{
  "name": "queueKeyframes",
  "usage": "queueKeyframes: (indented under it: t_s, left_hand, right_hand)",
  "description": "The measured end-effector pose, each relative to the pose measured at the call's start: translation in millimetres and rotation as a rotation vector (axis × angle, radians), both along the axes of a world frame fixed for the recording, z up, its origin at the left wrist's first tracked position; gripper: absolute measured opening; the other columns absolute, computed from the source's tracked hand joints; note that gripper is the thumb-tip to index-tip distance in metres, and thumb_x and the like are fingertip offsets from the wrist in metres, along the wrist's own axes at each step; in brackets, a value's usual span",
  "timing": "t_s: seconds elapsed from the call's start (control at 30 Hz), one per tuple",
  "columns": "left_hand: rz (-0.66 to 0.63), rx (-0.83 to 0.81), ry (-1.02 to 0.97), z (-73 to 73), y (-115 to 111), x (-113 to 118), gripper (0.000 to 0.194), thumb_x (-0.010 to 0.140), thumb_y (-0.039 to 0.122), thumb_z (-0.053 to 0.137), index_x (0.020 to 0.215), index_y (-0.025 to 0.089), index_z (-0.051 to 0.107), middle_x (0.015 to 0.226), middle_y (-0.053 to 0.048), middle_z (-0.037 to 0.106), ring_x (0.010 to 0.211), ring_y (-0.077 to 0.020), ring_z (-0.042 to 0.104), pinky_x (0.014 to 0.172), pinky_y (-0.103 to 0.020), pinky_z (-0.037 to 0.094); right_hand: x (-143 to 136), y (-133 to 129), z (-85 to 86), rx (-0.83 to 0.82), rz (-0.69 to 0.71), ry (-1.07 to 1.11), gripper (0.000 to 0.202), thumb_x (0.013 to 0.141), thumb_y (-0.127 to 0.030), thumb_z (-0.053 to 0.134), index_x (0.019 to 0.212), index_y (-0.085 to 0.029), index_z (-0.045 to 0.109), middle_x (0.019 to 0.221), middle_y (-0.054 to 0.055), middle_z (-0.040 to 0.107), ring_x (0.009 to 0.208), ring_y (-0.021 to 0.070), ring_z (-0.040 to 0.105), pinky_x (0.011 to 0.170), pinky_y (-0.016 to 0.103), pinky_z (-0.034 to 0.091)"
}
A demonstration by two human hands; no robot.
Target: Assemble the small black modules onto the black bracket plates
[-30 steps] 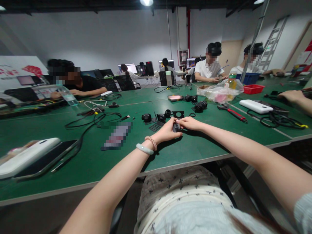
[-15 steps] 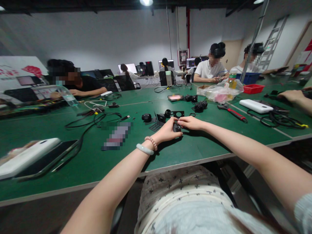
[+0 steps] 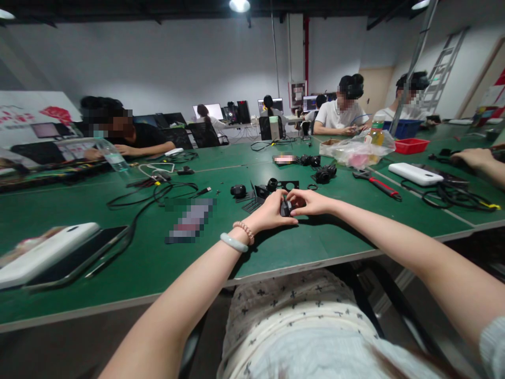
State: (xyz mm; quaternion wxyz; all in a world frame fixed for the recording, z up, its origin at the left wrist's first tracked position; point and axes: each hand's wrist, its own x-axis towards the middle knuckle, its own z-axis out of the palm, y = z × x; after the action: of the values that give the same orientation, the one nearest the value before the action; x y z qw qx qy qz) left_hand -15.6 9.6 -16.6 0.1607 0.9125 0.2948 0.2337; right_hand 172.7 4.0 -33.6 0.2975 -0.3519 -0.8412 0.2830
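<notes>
Between my hands, low over the green table, is a small black part with a paler round piece on its right side. My left hand is wrapped round its left side, a bead bracelet and a pale bangle on the wrist. The fingers of my right hand are curled against the right side of the same part. Just beyond my hands lie a black plate with a round hole, a black ring, a black cylinder and another black round part.
On the left are a blurred-out flat item, cables, a white device and a bottle. To the right lie an adjustable wrench, a white power bank and a red tray. Other people sit around; a person's hand is at far right.
My right fingers have curled more around the right side of the black part, and its paler round piece now shows. The view has shifted slightly.
</notes>
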Motion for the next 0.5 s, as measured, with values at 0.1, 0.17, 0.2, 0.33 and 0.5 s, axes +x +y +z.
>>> queueKeyframes:
  t_s: [0.1, 0.17, 0.2, 0.33, 0.5]
  left_hand:
    - [0.0, 0.03, 0.026, 1.9, -1, -3, 0.076, 0.051, 0.047, 0.067, 0.112, 0.017, 0.034, 0.108, -0.009, 0.044, 0.101, -0.0258, 0.044, 0.086, -0.04, 0.036]
    - [-0.016, 0.038, 0.036, 3.1, -1, -4, 0.076, 0.052, 0.047, 0.067, 0.114, 0.017, 0.033, 0.108, -0.009, 0.044, 0.101, -0.0255, 0.044, 0.086, -0.039, 0.036]
    - [-0.024, 0.037, 0.04, 3.6, -1, -6, 0.076, 0.053, 0.047, 0.067, 0.114, 0.018, 0.032, 0.107, -0.008, 0.044, 0.1, -0.0251, 0.044, 0.086, -0.038, 0.036]
    - [-0.022, 0.023, 0.048, 5.2, 2, -12, 0.077, 0.053, 0.044, 0.067, 0.116, 0.018, 0.031, 0.105, -0.007, 0.046, 0.097, -0.0235, 0.047, 0.084, -0.036, 0.037]
    - [0.008, 0.051, 0.142, 9.6, 7, -20, 0.069, 0.054, 0.046, 0.065, 0.11, 0.018, 0.037, 0.098, -0.006, 0.05, 0.088, -0.0214, 0.051, 0.076, -0.032, 0.04]
  right_hand:
    - [-1, -2, 1.9, -0.008, -0.027, -0.02, 0.042, 0.065, -0.035, 0.061, 0.1, -0.016, 0.048, 0.082, 0.003, 0.059, 0.072, 0.0136, 0.053, 0.064, 0.026, 0.04]
    - [0, -2, 2.6, -0.001, -0.027, -0.031, 0.043, 0.066, -0.037, 0.06, 0.101, -0.016, 0.048, 0.081, 0.003, 0.059, 0.071, 0.0135, 0.054, 0.064, 0.026, 0.04]
    - [0, -2, 2.6, 0.004, -0.023, -0.036, 0.043, 0.066, -0.037, 0.06, 0.101, -0.015, 0.048, 0.081, 0.003, 0.059, 0.07, 0.0134, 0.054, 0.063, 0.025, 0.04]
    - [0, 0, 0.5, 0.025, -0.002, -0.054, 0.044, 0.068, -0.039, 0.058, 0.102, -0.015, 0.046, 0.08, 0.003, 0.06, 0.07, 0.0128, 0.054, 0.062, 0.024, 0.04]
    - [0, 3, -1.8, 0.023, 0.024, -0.05, 0.043, 0.07, -0.041, 0.056, 0.103, -0.015, 0.045, 0.081, 0.004, 0.06, 0.07, 0.0127, 0.054, 0.062, 0.024, 0.04]
